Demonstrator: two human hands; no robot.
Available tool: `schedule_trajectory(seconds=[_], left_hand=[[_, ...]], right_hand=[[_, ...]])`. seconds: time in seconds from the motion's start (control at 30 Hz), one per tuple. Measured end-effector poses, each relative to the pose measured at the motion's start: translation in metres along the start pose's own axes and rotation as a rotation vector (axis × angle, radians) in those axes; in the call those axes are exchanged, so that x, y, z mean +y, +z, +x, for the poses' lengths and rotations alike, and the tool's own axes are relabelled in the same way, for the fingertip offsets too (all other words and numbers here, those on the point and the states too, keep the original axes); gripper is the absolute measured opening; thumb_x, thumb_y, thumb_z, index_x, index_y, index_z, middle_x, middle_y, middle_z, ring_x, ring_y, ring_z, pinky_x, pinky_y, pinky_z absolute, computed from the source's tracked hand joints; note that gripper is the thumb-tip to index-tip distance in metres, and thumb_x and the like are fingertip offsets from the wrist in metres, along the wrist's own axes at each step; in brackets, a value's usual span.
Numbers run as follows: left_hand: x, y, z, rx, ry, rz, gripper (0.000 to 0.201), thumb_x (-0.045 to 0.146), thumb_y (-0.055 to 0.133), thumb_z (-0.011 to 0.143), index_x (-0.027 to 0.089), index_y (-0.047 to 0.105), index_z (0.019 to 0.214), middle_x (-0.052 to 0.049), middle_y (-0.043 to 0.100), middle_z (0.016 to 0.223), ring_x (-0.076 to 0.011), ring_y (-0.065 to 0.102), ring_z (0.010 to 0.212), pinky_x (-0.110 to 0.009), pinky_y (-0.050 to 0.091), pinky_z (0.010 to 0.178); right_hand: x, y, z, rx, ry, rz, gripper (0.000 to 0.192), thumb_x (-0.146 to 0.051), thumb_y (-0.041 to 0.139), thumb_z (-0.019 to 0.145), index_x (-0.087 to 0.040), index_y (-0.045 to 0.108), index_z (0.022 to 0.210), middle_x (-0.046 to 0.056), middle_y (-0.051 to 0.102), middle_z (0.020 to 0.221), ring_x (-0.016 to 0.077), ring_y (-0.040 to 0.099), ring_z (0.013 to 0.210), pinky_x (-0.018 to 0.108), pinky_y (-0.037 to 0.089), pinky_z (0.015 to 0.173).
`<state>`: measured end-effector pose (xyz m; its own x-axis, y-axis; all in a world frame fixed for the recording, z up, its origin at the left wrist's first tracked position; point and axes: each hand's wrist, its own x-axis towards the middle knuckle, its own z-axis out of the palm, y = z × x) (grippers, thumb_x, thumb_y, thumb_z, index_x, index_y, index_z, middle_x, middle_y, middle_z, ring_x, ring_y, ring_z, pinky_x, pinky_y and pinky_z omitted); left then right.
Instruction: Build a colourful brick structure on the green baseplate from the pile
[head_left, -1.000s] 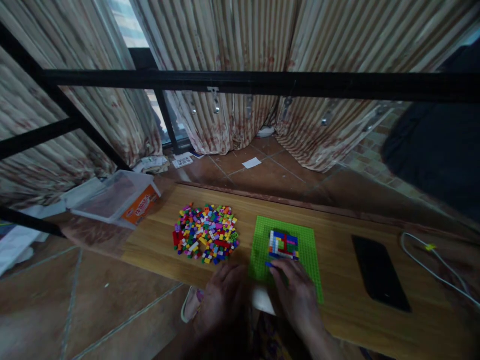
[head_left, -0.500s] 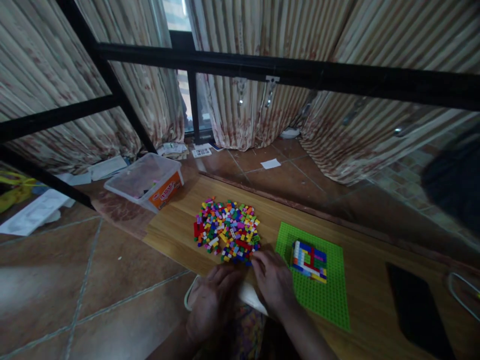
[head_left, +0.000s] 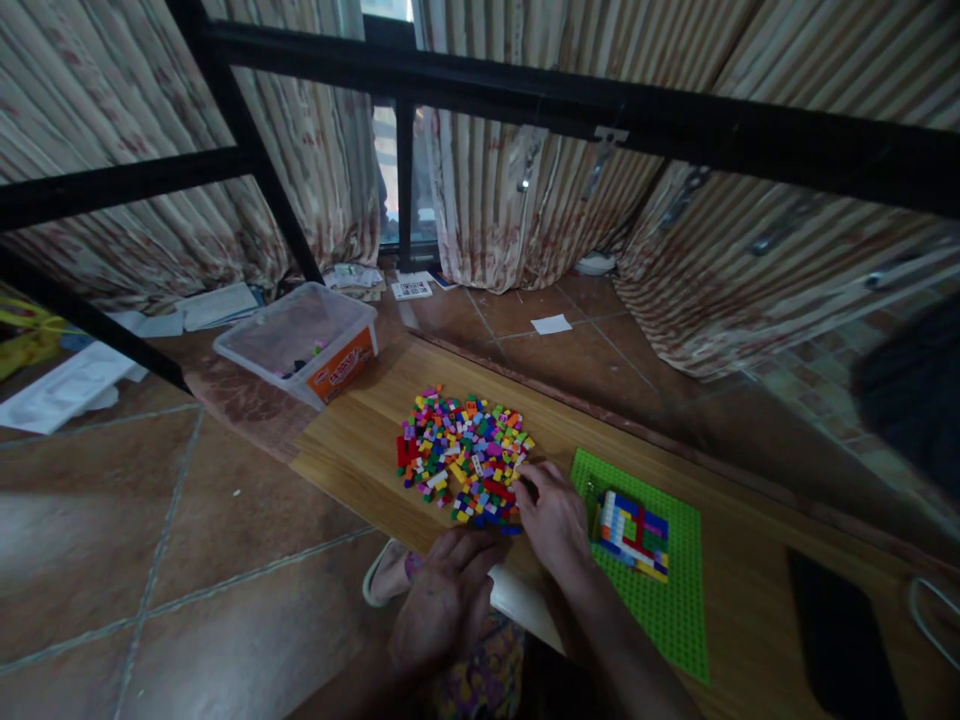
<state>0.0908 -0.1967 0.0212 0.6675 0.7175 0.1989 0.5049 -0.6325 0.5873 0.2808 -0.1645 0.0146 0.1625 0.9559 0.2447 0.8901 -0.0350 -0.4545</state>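
My right hand (head_left: pixel 553 518) rests at the near right edge of the brick pile (head_left: pixel 465 456) on the board (head_left: pixel 352 450), fingertips among the bricks; I cannot tell whether they pinch one. My left hand (head_left: pixel 448 595) lies loosely curled at the board's near edge. The green baseplate (head_left: pixel 667 610) sits just right.

The wooden board (head_left: pixel 360 455) carries a brick pile (head_left: pixel 465 455), green baseplate (head_left: pixel 660 600) and black phone (head_left: pixel 844 640).

Right hand (head_left: pixel 551 515) touching brick pile (head_left: pixel 465 455), left hand (head_left: pixel 446 595) at board edge, green baseplate (head_left: pixel 660 590) beside
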Motion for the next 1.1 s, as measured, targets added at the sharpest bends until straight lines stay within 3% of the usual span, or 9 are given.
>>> schedule_trajectory(seconds=[0.23,0.43,0.77,0.93,1.1], left_hand=[[-0.012,0.000,0.004,0.016,-0.016,-0.063,0.041,0.012,0.050,0.086,0.026,0.056,0.124,-0.006,0.061,0.118,-0.0204,0.056,0.107,-0.038,0.051,0.091],[-0.020,-0.002,0.002,0.040,-0.004,-0.153,0.036,0.011,0.046,0.087,0.024,0.060,0.119,-0.008,0.063,0.114,-0.0199,0.057,0.106,-0.038,0.052,0.091],[-0.022,-0.007,0.000,0.001,0.011,-0.209,0.037,0.011,0.047,0.087,0.024,0.059,0.120,-0.007,0.063,0.115,-0.0178,0.055,0.107,-0.034,0.050,0.093],[-0.023,-0.008,0.001,0.017,0.040,-0.195,0.037,0.011,0.047,0.087,0.023,0.059,0.119,-0.007,0.063,0.114,-0.0185,0.056,0.105,-0.034,0.050,0.091],[-0.023,-0.008,0.002,0.031,0.057,-0.152,0.036,0.013,0.046,0.087,0.022,0.059,0.119,-0.008,0.065,0.113,-0.0184,0.058,0.103,-0.034,0.051,0.088]], right_hand=[[0.005,-0.010,0.001,0.014,0.057,-0.034,0.020,-0.022,0.048,0.090,-0.020,0.068,0.096,0.005,0.065,0.091,0.0203,0.059,0.089,0.031,0.044,0.079],[-0.007,-0.003,0.009,-0.018,-0.034,0.048,0.018,-0.023,0.050,0.090,-0.022,0.067,0.095,0.005,0.064,0.090,0.0190,0.059,0.088,0.030,0.045,0.080],[-0.007,-0.003,0.012,-0.034,-0.024,0.023,0.018,-0.018,0.049,0.089,-0.020,0.066,0.092,0.006,0.063,0.090,0.0203,0.059,0.088,0.032,0.045,0.080],[-0.024,0.005,0.017,-0.083,-0.108,0.065,0.017,-0.023,0.050,0.090,-0.022,0.065,0.098,0.005,0.064,0.094,0.0208,0.058,0.094,0.033,0.045,0.083],[-0.019,0.006,0.016,-0.078,-0.105,0.049,0.018,-0.022,0.049,0.091,-0.021,0.066,0.096,0.006,0.063,0.092,0.0207,0.058,0.091,0.033,0.046,0.082]])
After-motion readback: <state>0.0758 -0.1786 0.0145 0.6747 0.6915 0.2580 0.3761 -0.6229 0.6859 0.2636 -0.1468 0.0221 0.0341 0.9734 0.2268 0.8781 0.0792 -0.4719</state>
